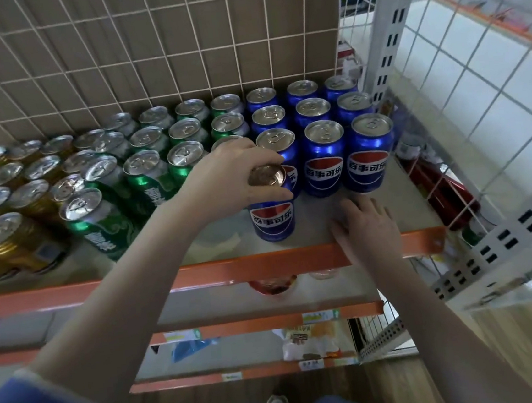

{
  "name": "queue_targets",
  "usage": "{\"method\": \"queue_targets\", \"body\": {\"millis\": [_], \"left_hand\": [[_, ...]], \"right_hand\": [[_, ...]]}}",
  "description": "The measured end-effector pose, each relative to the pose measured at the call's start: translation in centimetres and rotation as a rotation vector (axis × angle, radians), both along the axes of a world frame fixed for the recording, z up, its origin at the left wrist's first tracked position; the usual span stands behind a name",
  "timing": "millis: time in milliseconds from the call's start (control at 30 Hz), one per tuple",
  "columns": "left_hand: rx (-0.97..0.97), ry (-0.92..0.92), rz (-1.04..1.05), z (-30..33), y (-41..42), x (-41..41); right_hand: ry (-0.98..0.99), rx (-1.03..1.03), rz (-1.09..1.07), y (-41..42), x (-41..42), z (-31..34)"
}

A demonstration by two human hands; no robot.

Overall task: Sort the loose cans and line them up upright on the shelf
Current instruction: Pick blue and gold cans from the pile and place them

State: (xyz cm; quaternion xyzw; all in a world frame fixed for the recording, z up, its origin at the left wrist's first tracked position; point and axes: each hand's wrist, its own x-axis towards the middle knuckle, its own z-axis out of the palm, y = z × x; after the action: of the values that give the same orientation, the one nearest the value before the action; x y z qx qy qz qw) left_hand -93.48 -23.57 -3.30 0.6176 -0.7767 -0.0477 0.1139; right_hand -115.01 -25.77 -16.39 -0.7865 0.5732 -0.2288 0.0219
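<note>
My left hand (pixel 234 175) grips the rim of a blue Pepsi can (pixel 273 220) that stands upright on the shelf (pixel 318 209), just in front of the left blue column. Behind it, blue cans (pixel 324 159) stand upright in three columns. Green cans (pixel 149 177) fill the middle and gold cans (pixel 16 240) the left, all upright in rows. My right hand (pixel 367 226) rests flat on the shelf near its front edge, fingers straight, holding nothing.
A wire grid with brown board (pixel 143 50) backs the shelf. The orange front lip (pixel 248 265) runs below my hands. A white perforated upright (pixel 385 34) and wire side panel close the right side, with red bottles (pixel 437 190) beyond. Lower shelves hold packets.
</note>
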Motion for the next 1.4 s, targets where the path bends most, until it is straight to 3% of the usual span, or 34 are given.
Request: {"method": "queue_targets", "body": {"millis": [67, 167, 433, 633, 1400], "left_hand": [[0.092, 0.131, -0.089, 0.2, 0.2, 0.9], [0.136, 0.184, -0.159, 0.4, 0.2, 1.6], [0.040, 0.088, -0.214, 1.2, 0.4, 0.8], [0.039, -0.107, -0.202, 1.1, 0.1, 0.3], [0.008, 0.018, -0.200, 0.2, 0.1, 0.8]], "right_hand": [[0.016, 0.014, -0.013, 0.0, 0.0, 0.0], [0.034, 0.052, -0.033, 0.0, 0.1, 0.1], [-0.013, 0.023, -0.033, 0.1, 0.1, -0.1], [-0.035, 0.014, -0.047, 0.2, 0.2, 0.0], [0.001, -0.035, -0.034, 0.5, 0.1, 0.1]]}}
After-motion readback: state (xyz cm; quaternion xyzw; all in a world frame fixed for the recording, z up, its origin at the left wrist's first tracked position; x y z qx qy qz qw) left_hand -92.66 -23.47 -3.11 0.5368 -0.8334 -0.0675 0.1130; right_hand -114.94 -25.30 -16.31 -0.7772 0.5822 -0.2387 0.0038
